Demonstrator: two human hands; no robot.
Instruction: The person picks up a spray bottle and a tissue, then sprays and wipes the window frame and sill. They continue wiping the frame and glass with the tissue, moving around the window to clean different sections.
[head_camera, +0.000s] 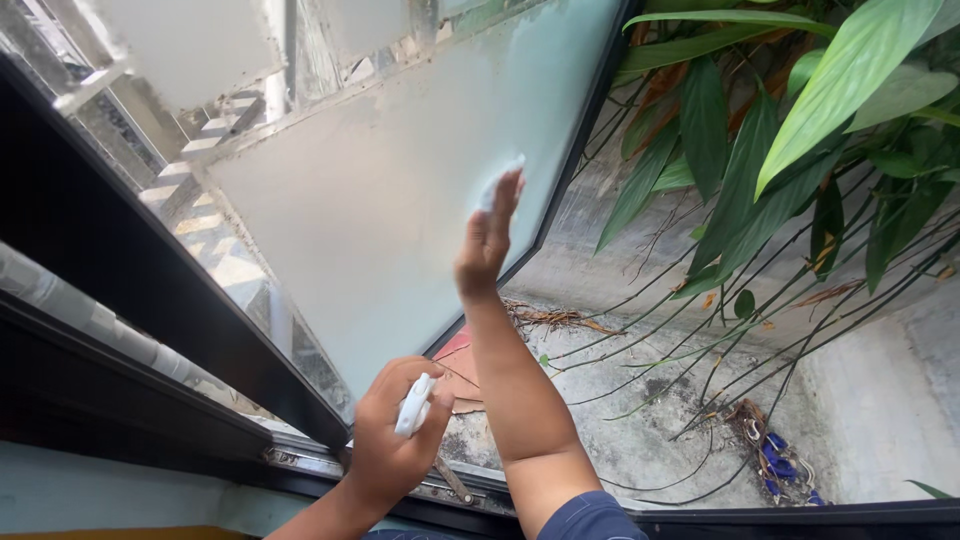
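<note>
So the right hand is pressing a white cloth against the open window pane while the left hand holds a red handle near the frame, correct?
Not quite. In the head view the left hand holds a white handle, not a red one. The right hand does press a white cloth against the open window pane.

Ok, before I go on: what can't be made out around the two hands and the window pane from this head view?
- White thing under the right hand: mostly covered by the palm and fingers, kind unclear.
- White object in the left hand: fingers wrap it, only a part shows.
- Glass pane: frosted and reflective, nothing readable behind it.
- Blue item on the concrete ledge: too small, tangled in stems.
- Both forearms: cut off by the bottom edge.
</note>
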